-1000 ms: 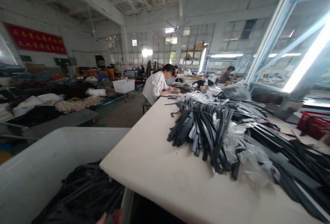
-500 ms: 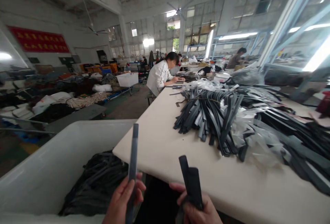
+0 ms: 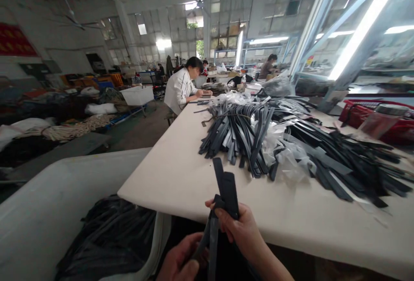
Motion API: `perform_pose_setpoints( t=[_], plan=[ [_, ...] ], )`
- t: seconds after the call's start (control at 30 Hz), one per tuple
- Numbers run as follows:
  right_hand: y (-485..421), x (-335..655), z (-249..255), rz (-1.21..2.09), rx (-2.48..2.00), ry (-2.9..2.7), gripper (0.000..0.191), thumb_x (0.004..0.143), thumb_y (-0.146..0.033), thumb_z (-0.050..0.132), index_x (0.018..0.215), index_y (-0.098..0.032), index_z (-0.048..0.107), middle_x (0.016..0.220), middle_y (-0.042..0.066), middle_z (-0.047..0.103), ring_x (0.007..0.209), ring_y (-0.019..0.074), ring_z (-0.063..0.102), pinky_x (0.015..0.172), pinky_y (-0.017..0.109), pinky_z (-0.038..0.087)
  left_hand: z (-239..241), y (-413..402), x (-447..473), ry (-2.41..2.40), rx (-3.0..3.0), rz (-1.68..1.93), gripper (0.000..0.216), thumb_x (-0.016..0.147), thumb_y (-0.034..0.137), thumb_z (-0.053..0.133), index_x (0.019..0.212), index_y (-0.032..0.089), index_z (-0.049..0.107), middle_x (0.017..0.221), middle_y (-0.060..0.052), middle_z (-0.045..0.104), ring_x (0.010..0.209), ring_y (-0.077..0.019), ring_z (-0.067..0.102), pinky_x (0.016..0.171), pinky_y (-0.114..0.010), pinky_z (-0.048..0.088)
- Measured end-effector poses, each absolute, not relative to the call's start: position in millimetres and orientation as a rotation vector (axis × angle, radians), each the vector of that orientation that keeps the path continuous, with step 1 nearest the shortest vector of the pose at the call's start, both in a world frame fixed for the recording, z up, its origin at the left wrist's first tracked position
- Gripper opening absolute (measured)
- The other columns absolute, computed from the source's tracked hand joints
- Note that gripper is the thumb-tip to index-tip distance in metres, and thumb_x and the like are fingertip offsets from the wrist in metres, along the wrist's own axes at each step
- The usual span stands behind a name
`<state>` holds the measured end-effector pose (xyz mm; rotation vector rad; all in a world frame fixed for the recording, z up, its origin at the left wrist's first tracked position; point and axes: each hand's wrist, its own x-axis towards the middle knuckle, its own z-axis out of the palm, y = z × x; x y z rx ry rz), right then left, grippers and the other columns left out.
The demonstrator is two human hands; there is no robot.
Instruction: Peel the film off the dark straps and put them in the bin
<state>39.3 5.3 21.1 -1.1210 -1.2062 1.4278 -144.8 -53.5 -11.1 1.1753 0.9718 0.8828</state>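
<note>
Dark flat strips (image 3: 229,190) stick up from my right hand (image 3: 239,227), whose fingers are closed round them above the table's near edge. Lower and to the left, my left hand (image 3: 186,257) grips a dark grey strip (image 3: 212,244) that runs up to the right fingers and bends over there. Whether it is one piece with the strips in the right hand I cannot tell. On the table beyond lies a big heap of black and grey strips (image 3: 231,128), mixed with white translucent plastic (image 3: 291,156).
The cream table (image 3: 168,182) has a corner jutting to the left. Beside it stands a white bin (image 3: 106,160) with dark strips (image 3: 110,233) inside. A person in a white jacket (image 3: 177,89) works at the far table edge. A red basket (image 3: 359,115) is at right.
My left hand has moved right and down, bringing its strip against the strips in my right hand. The upright strip is now lowered and bent. The view has turned to the right.
</note>
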Motion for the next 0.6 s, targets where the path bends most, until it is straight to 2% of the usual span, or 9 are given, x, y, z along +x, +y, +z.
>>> perform_pose_setpoints(
  t=[0.07,0.2,0.4,0.53,0.6],
  plan=[
    [-2.7,29.2,26.3,1.409,-1.146,-1.263,0.044,0.078,-0.053,0.068,0.095,-0.013,0.076,0.049,-0.006,0.048,0.037,0.0057,0.038,0.035,0.018,0.028,4.5,-48.3,-132.8,1.005,1.308,0.939,0.051,0.081,0.063,0.058,0.106,0.02,0.068,0.09,-0.008,0.068,0.084,-0.0244,0.059,0.079,-0.032,0.045],
    [-13.3,23.6,37.4,1.452,-1.159,-1.32,0.045,0.076,-0.056,0.068,0.089,-0.013,0.076,0.048,-0.004,0.05,0.038,0.0073,0.042,0.035,0.019,0.03,12.6,-45.7,-116.4,1.172,1.441,0.907,0.035,0.092,0.049,0.046,0.086,0.021,0.066,0.082,-0.007,0.065,0.075,-0.0215,0.055,0.072,-0.029,0.04],
    [-15.2,40.1,27.6,1.549,-1.177,-1.278,0.055,0.073,-0.064,0.068,0.086,-0.012,0.078,0.044,-0.005,0.047,0.035,0.0049,0.032,0.035,0.02,0.024,4.6,-61.0,-126.1,1.149,1.389,0.916,0.03,0.089,0.048,0.053,0.086,0.024,0.071,0.087,-0.01,0.066,0.081,-0.0261,0.054,0.08,-0.033,0.037],
    [-15.6,48.0,15.7,1.441,-1.215,-1.2,0.045,0.074,-0.057,0.072,0.085,-0.013,0.076,0.044,-0.006,0.043,0.039,0.007,0.036,0.04,0.023,0.026,7.8,-75.6,-138.9,1.324,1.459,0.792,0.026,0.089,0.044,0.052,0.08,0.027,0.069,0.079,-0.009,0.064,0.075,-0.0263,0.052,0.077,-0.037,0.035],
    [-14.1,50.0,11.5,1.417,-1.233,-1.193,0.043,0.076,-0.055,0.071,0.088,-0.014,0.075,0.044,-0.006,0.042,0.04,0.0079,0.036,0.042,0.024,0.027,7.6,-82.9,-146.9,1.369,1.331,0.831,0.021,0.085,0.042,0.06,0.073,0.028,0.069,0.073,-0.008,0.063,0.071,-0.0254,0.052,0.075,-0.038,0.035]
  ],
)
